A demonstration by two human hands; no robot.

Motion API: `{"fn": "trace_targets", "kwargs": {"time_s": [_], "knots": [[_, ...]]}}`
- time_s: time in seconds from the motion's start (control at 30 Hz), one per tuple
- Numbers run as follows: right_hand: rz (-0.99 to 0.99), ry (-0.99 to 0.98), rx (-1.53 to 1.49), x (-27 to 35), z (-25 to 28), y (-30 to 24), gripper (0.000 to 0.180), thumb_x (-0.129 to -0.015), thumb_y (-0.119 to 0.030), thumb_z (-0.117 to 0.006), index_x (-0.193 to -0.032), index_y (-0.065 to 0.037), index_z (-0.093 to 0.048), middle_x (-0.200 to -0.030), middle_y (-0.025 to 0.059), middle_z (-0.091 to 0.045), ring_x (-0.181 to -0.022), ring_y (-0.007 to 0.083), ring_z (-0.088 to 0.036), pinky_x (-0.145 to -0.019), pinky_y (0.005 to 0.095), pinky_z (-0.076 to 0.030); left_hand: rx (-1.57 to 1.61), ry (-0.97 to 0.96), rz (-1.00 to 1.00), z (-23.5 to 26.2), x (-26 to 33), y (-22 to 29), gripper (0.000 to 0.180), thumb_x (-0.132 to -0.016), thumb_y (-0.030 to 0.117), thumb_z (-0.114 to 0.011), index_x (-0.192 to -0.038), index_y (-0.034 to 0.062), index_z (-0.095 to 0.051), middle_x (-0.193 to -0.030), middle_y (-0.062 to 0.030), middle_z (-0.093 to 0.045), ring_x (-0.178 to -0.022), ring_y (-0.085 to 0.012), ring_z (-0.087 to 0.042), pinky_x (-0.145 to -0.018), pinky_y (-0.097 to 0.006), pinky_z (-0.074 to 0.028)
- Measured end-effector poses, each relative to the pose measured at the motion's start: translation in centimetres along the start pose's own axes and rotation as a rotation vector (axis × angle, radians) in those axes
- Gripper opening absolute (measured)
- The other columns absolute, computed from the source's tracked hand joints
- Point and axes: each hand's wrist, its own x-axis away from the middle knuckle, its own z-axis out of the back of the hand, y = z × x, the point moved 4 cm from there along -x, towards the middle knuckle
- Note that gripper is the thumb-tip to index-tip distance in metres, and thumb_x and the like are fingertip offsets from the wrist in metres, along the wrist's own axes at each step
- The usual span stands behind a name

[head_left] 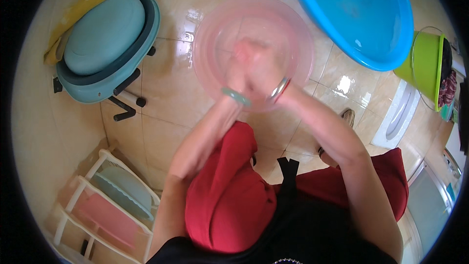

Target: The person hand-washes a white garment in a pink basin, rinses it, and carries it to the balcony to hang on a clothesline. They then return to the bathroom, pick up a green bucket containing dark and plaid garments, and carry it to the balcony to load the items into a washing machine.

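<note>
A translucent pink basin [205,49] stands on the tiled floor in front of me. Over its middle, my left hand [238,72] and my right hand [266,66] are pressed close together. Motion smears the fingers of both. Some pinkish red shows where the hands meet, but whether it is skin or a thing between them is too blurred to tell. A green bangle [235,96] circles the left wrist, and a silver bangle [280,88] with a red band is on the right one.
A large blue tub [361,19] lies to the far right, beside a green bucket [420,66] with cloth in it. Folded teal basins [105,34] with dark legs lean at the far left. A white rack [102,186] with basins stands near left. The tiles [344,84] look wet and shiny.
</note>
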Motion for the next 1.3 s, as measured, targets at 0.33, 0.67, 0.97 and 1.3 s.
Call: {"fn": "trace_targets", "kwargs": {"time_s": [0.33,0.67,0.97,1.3], "knots": [[-0.062,0.06,0.262,0.0,0.5,0.3,0.013,-0.087,-0.012,-0.057,-0.083,-0.001,-0.062,-0.069,0.0166,-0.063,-0.063,0.0331,-0.063,-0.054,0.0403,-0.049,-0.198,0.043,-0.059,-1.8,1.8,1.8,0.03,-0.097,0.027,-0.05,-0.111,0.0028,-0.058,-0.099,-0.0043,-0.062,-0.088,-0.0156,-0.06,-0.074,-0.029,-0.05],[-0.066,0.041,0.073,0.5,-0.2,-0.3,0.017,-0.087,-0.013,-0.054,-0.074,-0.002,-0.056,-0.068,0.0173,-0.059,-0.059,0.0358,-0.059,-0.052,0.0436,-0.046,-0.191,-0.049,-0.109,0.5,-0.7,0.7,0.034,-0.1,0.033,-0.046,-0.116,0.0049,-0.057,-0.097,-0.0046,-0.06,-0.093,-0.0167,-0.06,-0.08,-0.031,-0.049],[-0.225,0.033,-0.122,-0.8,0.6,2.6,0.017,-0.087,-0.014,-0.055,-0.074,-0.003,-0.055,-0.073,0.0179,-0.062,-0.066,0.0341,-0.062,-0.056,0.0424,-0.048,-0.342,-0.062,-0.191,1.2,-1.4,-0.2,0.022,-0.098,0.028,-0.05,-0.1,0.0076,-0.057,-0.089,-0.0023,-0.058,-0.083,-0.0143,-0.058,-0.072,-0.029,-0.048],[-0.681,-0.058,-0.716,0.2,1.3,9.6,0.03,-0.097,-0.027,-0.053,-0.087,-0.002,-0.066,-0.072,0.0066,-0.064,-0.069,0.0121,-0.06,-0.061,0.0294,-0.047,-0.07,-0.046,0.157,0.6,1.1,2.8,0.044,-0.1,0.044,-0.044,-0.112,0.0035,-0.057,-0.104,-0.0071,-0.064,-0.098,-0.0187,-0.061,-0.089,-0.033,-0.048]]}}
